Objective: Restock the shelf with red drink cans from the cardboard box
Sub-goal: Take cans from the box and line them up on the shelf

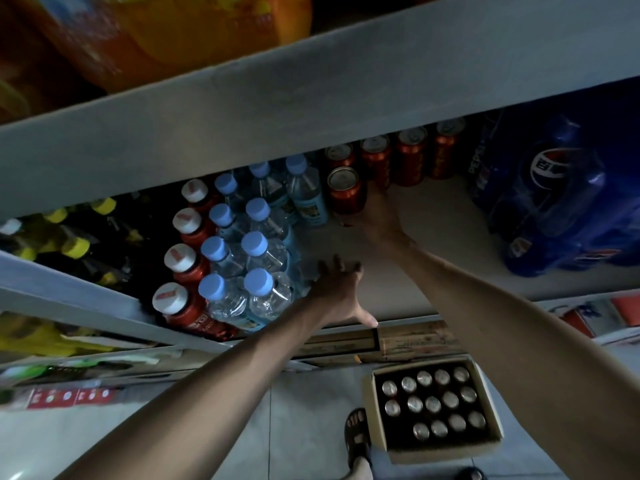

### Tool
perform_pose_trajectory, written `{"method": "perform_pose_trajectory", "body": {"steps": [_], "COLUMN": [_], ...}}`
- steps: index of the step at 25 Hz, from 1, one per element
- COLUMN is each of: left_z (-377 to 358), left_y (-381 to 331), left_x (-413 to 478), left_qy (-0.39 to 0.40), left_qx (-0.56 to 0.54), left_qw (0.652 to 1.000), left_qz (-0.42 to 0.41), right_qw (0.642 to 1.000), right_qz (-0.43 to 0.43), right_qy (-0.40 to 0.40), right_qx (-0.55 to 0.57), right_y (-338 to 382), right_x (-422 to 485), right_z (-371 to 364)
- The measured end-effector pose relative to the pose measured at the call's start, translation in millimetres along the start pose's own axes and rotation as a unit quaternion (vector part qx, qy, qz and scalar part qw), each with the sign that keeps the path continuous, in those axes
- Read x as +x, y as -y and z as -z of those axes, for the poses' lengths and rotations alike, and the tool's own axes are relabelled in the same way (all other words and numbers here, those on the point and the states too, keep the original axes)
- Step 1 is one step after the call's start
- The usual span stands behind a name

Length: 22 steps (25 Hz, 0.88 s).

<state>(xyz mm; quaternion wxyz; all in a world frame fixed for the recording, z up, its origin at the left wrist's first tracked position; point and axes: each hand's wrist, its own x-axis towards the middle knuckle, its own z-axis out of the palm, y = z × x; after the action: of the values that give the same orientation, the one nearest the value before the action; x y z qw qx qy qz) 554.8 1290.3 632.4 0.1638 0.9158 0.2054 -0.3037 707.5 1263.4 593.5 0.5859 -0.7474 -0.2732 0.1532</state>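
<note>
Dim shelf (433, 216): right grip (377, 216) curls round red can (346, 192), partly hidden; left grip (337, 289) spread.

Fingertips of right hand (378, 216) hidden behind front red can (346, 192), back cans (410, 162) partly under upper shelf board (311, 98), orange packs (173, 36) blurred.

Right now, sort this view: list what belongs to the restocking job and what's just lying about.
Job: row of red metal drink cans; front red can in right grip; open cardboard box of cans.
Idle: clear blue-capped water bottles; blue wrapped cola pack.
</note>
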Motion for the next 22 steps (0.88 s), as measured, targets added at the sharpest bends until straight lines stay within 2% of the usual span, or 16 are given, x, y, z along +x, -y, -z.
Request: {"method": "perform_pose_trajectory", "body": {"steps": [6, 14, 20, 22], "left_z": [1.2, 0.2, -0.5, -1.9], "left_y": [0.3, -0.4, 0.1, 2.4], "left_x": [-0.2, 3.7, 10.1, 13.0], "left_qy": [-0.004, 0.001, 0.009, 0.001], "left_qx": [0.000, 0.012, 0.014, 0.021], "left_qw": [1.000, 1.000, 1.000, 0.999], "left_qz": [-0.001, -0.008, -0.021, -0.024], "right_qw": [1.000, 1.000, 0.999, 0.998], "right_qz": [0.001, 0.004, -0.038, -0.055], "right_qy": [0.016, 0.011, 0.035, 0.005], "right_qx": [-0.026, -0.006, 0.010, 0.002], "right_y": [-8.0, -12.4, -29.1, -6.5], "right_x": [13.2, 14.1, 22.3, 8.0], "right_z": [-3.9, -5.2, -9.4, -2.4]}}
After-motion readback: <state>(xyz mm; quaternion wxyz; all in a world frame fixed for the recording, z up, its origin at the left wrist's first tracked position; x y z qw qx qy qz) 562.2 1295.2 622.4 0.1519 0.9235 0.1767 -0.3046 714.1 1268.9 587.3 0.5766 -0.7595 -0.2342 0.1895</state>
